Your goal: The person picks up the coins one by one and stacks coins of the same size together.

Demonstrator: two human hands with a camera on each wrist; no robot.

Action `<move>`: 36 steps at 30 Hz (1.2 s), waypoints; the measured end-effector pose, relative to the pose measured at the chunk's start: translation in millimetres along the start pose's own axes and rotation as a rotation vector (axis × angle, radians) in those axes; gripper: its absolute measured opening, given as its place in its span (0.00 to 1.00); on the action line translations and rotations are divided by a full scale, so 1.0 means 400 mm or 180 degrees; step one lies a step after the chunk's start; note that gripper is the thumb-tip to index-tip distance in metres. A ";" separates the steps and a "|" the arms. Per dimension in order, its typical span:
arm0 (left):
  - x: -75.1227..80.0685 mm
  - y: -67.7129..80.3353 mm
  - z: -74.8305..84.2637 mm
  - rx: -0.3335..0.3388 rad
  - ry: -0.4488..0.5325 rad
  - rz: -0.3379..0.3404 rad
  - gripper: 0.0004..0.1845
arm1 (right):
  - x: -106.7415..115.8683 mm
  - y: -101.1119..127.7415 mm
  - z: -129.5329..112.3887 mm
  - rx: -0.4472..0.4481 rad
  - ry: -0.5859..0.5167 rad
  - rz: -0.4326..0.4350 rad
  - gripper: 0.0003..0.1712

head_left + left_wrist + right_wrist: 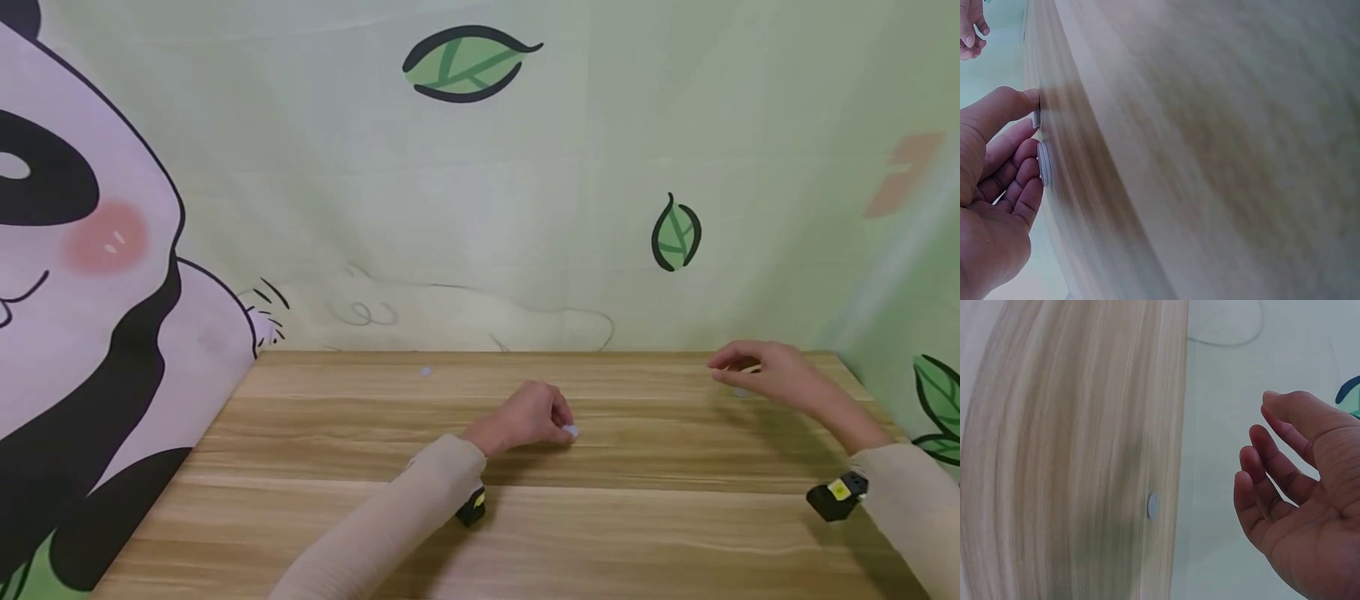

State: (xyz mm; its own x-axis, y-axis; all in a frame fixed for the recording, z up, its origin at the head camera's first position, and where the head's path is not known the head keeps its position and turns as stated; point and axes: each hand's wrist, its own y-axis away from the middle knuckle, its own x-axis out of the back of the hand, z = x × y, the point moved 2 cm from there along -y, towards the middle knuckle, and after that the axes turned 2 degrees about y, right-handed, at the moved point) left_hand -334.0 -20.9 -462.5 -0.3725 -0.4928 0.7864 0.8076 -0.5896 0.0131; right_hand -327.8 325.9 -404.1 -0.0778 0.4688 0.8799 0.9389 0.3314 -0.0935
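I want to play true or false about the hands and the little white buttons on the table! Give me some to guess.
1. The left hand touches a small round white disc on the wooden table. True.
2. The right hand grips a disc. False: its fingers are loose and empty; a second white disc lies on the table beneath it.
3. Both arms wear beige sleeves. True.
4. The wall shows a tiger. False: a panda and green leaves.

Three small pale discs lie on one wooden table (300, 467): one far back (426, 372), one by the left hand (525, 417) (570, 430), one under the right hand (765, 375) (741, 392). Two hands are visible.
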 end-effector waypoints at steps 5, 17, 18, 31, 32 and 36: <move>0.000 0.001 0.000 -0.0018 0.0017 0.0020 0.07 | 0.004 0.001 0.011 -0.0010 0.0023 0.0026 0.15; 0.001 0.006 0.001 -0.0025 -0.0018 0.0023 0.06 | 0.006 0.004 0.052 -0.0148 -0.0044 0.0036 0.22; 0.001 0.006 0.002 -0.0027 -0.0019 0.0021 0.06 | 0.005 0.004 0.055 -0.0169 -0.0044 0.0031 0.22; 0.002 0.004 0.000 -0.0006 -0.0060 -0.0012 0.06 | 0.000 0.011 0.097 -0.0238 0.0022 -0.0032 0.22; 0.001 0.004 -0.001 0.0000 -0.0068 -0.0011 0.06 | -0.001 0.011 0.101 -0.0229 0.0026 -0.0031 0.22; 0.001 0.002 -0.002 0.0024 -0.0091 -0.0009 0.07 | -0.005 0.013 0.118 -0.0219 0.0035 -0.0053 0.22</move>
State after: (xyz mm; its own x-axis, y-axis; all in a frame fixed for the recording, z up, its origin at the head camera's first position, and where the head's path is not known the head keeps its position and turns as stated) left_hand -334.1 -22.1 -462.8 -0.3616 -0.4726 0.8037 0.8100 -0.5861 0.0198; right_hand -338.8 365.3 -428.4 -0.0903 0.4546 0.8861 0.9583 0.2818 -0.0469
